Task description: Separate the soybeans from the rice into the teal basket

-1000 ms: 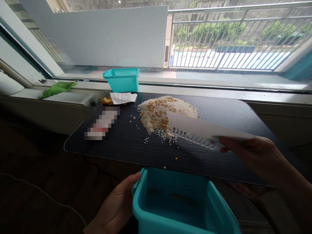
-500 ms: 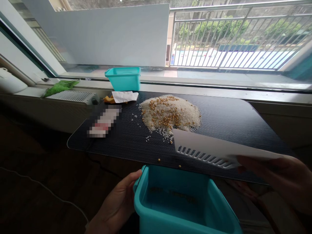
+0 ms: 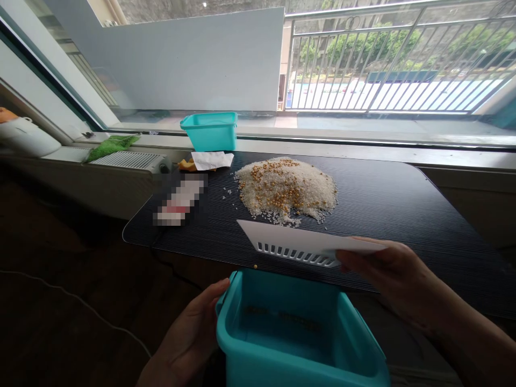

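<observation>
My left hand (image 3: 192, 328) grips the left wall of a teal plastic bin (image 3: 302, 365) held against the table's front edge. Dark marks or bits, too dim to make out, show inside the bin. In my right hand (image 3: 387, 269) is a thin, flat white slotted plate (image 3: 290, 239), its row of slots facing the bin. The plate is over the tabletop between the bin and a heap of white rice mixed with yellow kernels (image 3: 288, 188). One yellow kernel (image 3: 255, 266) lies at the table's edge by the bin's rim.
On the black table (image 3: 382, 199), a blurred-out pale object (image 3: 181, 201) lies left, behind it a white paper (image 3: 212, 160) on a yellow-orange item (image 3: 186, 165). A second teal bin (image 3: 212, 133) stands by the window. A green cloth (image 3: 113, 146) rests on the sill.
My right hand has moved the plate left and towards me, away from the heap. Loose grains before the heap are fewer, and one edge kernel is no longer seen. The view has shifted slightly.
</observation>
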A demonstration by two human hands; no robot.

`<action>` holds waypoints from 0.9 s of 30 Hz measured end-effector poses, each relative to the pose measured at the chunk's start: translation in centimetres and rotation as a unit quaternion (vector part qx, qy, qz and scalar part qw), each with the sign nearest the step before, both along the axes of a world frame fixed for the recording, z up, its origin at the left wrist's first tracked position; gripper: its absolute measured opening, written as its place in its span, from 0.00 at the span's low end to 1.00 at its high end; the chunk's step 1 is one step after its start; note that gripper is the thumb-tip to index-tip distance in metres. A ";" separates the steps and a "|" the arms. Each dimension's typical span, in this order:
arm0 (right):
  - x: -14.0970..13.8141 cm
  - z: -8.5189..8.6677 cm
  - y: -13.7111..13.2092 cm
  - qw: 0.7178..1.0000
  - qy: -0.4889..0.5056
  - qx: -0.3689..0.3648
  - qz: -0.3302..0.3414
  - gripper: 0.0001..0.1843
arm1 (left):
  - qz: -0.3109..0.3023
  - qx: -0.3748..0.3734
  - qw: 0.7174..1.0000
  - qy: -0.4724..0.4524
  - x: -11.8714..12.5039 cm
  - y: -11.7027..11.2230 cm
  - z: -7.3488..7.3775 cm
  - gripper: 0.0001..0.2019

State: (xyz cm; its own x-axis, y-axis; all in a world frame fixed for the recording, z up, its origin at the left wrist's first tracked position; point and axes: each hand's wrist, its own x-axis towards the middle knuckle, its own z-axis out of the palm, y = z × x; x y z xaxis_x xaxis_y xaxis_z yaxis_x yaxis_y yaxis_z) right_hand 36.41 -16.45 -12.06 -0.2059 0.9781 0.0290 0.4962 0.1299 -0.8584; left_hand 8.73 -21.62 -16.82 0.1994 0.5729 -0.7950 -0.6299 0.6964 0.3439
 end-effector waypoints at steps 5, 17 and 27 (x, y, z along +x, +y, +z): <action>0.5 0.9 0.0 0.998 -0.001 -0.054 0.039 0.19 | 0.012 0.000 1.000 -0.012 -0.8 0.1 -0.4 0.07; 3.4 0.0 0.8 0.977 -0.086 0.036 -0.194 0.24 | 0.028 -0.022 0.999 -0.012 0.0 0.3 0.2 0.09; 3.2 0.7 0.2 0.986 -0.028 0.014 -0.165 0.19 | 0.030 -0.033 0.999 -0.025 0.0 0.3 -0.1 0.08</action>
